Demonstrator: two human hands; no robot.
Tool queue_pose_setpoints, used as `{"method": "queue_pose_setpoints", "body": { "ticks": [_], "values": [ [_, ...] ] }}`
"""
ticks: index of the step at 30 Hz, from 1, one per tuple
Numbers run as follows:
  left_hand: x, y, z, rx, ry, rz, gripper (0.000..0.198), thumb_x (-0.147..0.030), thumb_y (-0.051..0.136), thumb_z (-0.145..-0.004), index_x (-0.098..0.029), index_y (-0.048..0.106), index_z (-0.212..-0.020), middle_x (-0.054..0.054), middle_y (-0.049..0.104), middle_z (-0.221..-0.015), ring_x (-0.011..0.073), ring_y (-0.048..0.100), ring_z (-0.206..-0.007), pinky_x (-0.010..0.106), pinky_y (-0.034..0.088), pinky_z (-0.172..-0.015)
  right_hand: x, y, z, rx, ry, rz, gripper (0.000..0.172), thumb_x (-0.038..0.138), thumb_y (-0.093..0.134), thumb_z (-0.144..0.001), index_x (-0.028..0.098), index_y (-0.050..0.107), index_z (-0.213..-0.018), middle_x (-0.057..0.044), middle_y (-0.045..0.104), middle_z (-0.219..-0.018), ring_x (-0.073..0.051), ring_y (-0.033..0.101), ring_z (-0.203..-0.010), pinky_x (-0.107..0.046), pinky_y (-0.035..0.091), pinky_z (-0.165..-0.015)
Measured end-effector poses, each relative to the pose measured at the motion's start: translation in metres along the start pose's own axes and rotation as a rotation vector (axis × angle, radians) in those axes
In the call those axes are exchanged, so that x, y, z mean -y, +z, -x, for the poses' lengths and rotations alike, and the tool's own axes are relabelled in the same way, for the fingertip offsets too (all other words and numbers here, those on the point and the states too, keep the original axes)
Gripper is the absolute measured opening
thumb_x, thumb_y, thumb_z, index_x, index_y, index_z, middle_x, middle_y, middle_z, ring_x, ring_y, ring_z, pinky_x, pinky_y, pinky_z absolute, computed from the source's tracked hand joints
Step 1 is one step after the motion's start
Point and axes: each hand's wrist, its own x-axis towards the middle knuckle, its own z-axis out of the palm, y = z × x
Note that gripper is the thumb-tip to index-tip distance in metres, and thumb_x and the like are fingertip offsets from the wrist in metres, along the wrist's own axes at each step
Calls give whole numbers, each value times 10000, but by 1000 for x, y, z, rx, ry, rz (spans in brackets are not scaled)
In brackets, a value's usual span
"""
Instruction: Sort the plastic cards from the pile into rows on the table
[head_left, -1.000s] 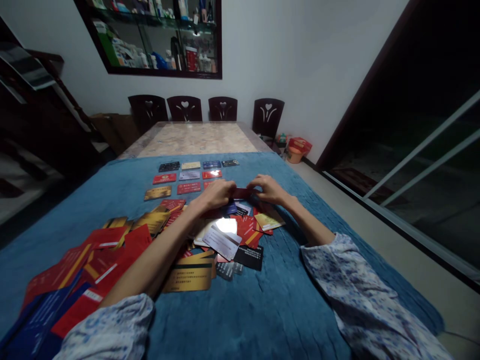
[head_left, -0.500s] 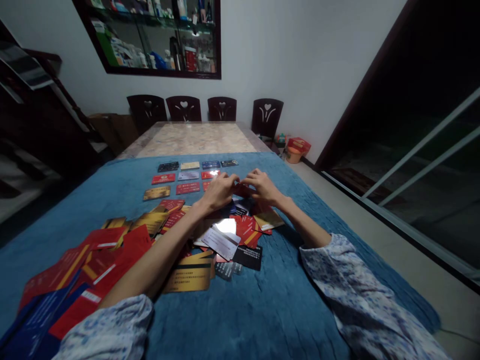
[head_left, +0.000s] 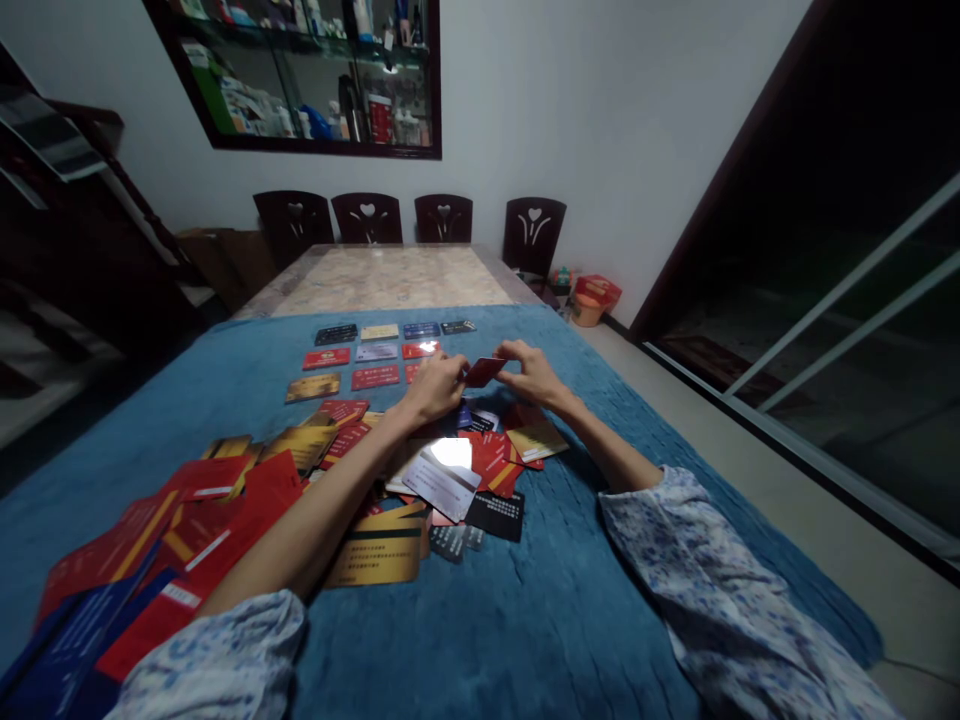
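Note:
My left hand (head_left: 437, 388) is closed on the left end of a dark red card (head_left: 484, 372), raised over the blue cloth. At its right end, the thumb and fingers of my right hand (head_left: 531, 374) pinch the same card. Below my hands lies a loose pile of cards: a silver-lilac one (head_left: 442, 487), red ones (head_left: 491, 458), a black one (head_left: 497, 513) and a gold one (head_left: 379, 550). Beyond my left hand, several cards lie in rows, among them a gold card (head_left: 313, 387) and a red card (head_left: 376, 376); my left hand partly covers the rows' right side.
Red and blue card sleeves (head_left: 142, 530) spread under my left forearm. A blue cloth (head_left: 555, 620) covers the near part of the marble-topped table (head_left: 405, 275). Dark chairs (head_left: 367, 217) stand at the far end. An orange bucket (head_left: 587, 309) is on the floor at right.
The red card, earlier mostly hidden between my hands, now shows its face. My right fingers have lowered and my hands have moved slightly apart. The other cards lie as before.

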Motion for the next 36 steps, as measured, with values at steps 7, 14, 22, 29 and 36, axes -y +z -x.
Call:
{"method": "queue_pose_setpoints", "body": {
  "ticks": [7, 14, 22, 29, 36],
  "values": [
    [9, 9, -2, -44, -10, 80, 162, -140, 535, -898, -187, 675, -963, 84, 686, -934, 246, 623, -936, 372, 497, -870, -9, 4, 1, -14, -2, -8, 158, 299, 640, -806, 217, 674, -938, -43, 701, -931, -239, 610, -908, -390, 479, -873],
    [10, 9, -1, -75, 35, 61, 265, -113, 517, -878, -197, 722, -1024, 93, 743, -1030, 283, 617, -1043, 429, 479, -938, -6, 1, 3, 4, -64, 155, 313, 170, 604, -806, 204, 699, -1102, -80, 725, -973, -275, 588, -980, -409, 452, -890],
    [10, 9, -1, -73, 33, 22, 398, -106, 505, -879, -190, 708, -1210, 110, 750, -1090, 298, 604, -1066, 438, 482, -919, 2, -1, 8, 73, -123, 408, 372, 155, 587, -897, 214, 655, -1258, -105, 717, -1030, -269, 569, -998, -376, 366, -919],
    [13, 11, -1, -53, 27, -9, 347, -103, 523, -887, -195, 714, -1162, 108, 741, -1101, 288, 600, -1069, 423, 471, -939, 1, 1, 11, 135, -171, 512, 299, 192, 497, -969, 210, 691, -1197, -109, 764, -1027, -262, 565, -972, -378, 318, -948],
    [15, 11, -2, -58, 24, -27, 307, -102, 528, -886, -221, 727, -1087, 86, 742, -1030, 270, 611, -1007, 386, 481, -892, 2, 4, 11, 130, -154, 540, 284, 231, 468, -997, 196, 708, -1145, -107, 770, -992, -256, 588, -949, -366, 323, -922]
  ]
}}
